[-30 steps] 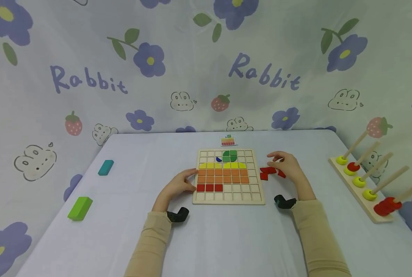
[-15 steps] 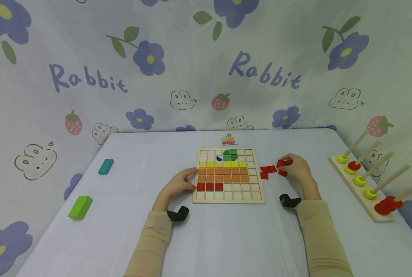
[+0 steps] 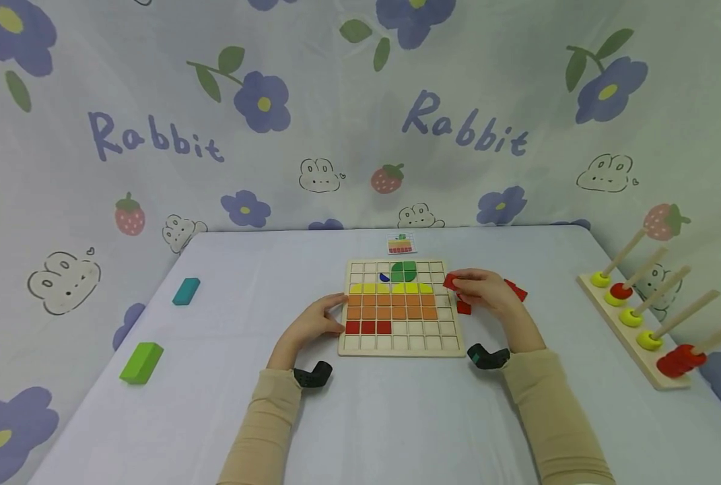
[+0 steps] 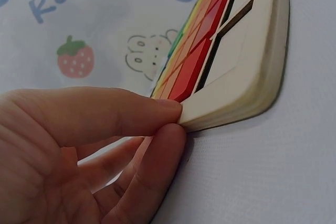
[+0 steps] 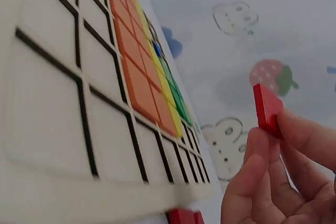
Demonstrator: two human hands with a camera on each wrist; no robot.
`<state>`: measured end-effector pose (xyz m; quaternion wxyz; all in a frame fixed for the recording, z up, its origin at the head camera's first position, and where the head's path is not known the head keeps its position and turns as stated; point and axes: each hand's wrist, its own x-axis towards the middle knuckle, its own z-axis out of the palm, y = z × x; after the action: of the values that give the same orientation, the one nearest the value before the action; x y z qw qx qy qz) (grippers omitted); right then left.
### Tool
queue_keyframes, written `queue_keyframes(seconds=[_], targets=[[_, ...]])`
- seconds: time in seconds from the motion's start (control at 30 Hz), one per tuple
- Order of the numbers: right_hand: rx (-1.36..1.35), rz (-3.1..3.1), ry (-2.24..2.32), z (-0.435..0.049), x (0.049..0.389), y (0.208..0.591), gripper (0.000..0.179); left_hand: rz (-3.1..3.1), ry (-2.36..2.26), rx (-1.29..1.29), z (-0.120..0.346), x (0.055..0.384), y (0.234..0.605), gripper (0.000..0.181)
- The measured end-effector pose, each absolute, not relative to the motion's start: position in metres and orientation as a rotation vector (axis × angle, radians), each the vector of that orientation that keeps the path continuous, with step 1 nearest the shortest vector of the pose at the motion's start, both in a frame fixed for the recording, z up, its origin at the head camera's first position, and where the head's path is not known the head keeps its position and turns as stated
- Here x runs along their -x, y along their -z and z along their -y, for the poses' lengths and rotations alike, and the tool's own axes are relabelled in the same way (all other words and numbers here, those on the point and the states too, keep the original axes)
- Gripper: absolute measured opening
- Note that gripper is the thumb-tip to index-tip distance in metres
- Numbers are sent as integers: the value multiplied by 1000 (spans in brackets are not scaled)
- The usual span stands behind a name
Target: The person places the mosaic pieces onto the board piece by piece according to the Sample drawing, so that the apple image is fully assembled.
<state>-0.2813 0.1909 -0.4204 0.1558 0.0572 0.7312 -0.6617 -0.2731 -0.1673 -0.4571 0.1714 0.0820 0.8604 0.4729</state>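
Observation:
A square wooden grid board (image 3: 402,345) lies in front of me, with rows of yellow, orange and red tiles and a green leaf shape at its top. My left hand (image 3: 313,322) holds the board's left edge; in the left wrist view its thumb and a finger (image 4: 157,156) meet at the board's corner, beside a red tile (image 4: 191,69). Just off the board's right edge, my right hand (image 3: 486,291) pinches a red square tile (image 5: 268,109) between thumb and fingers, raised above the table. Loose red tiles (image 3: 464,308) lie beneath and beside that hand, partly hidden.
A small picture card (image 3: 401,244) lies behind the board. A peg stand (image 3: 635,337) with yellow and red beads stands at the right. A teal block (image 3: 186,291) and a green block (image 3: 142,363) lie at the left.
My right hand reached right to the loose red tiles, picked one up, and moved back left towards the board with it. The left hand has stayed at the board's edge.

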Motion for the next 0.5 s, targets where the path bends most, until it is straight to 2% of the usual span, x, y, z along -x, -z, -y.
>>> queue_keyframes(seconds=[0.27,0.5], targets=[[68,-2370,1480,-129,271,425,23,-2436,-1344,-227,166,273,455,69],[232,-2544,1243,-100,260,439,9,-2433,-1324,-218,166,273,456,68]])
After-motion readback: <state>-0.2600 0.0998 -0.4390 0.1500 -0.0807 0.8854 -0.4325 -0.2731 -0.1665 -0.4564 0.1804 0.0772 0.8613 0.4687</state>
